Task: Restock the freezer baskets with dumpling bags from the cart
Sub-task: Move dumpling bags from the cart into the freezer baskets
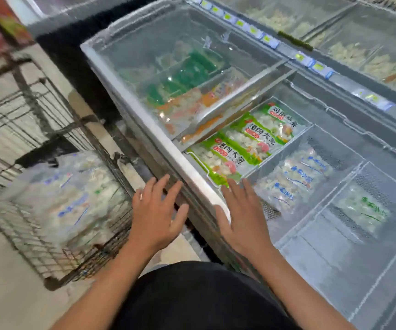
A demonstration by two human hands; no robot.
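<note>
A wire cart (49,265) at the left holds a pile of clear dumpling bags (70,198) with blue print. The chest freezer (159,136) is open on its right half. One basket (261,165) holds green-labelled bags (232,148). The basket beside it holds clear bags with blue print (297,177). A third basket (330,203) holds a bag with green print (364,210). My left hand (156,215) hovers with fingers spread in front of the freezer's front edge, holding nothing. My right hand (242,215) is open over the freezer rim, near the green bags.
A sliding glass lid (187,67) covers the freezer's left half, with green and orange packs under it. A second freezer (364,51) behind carries price tags (268,39) along its rail. The floor (8,306) lies below the cart.
</note>
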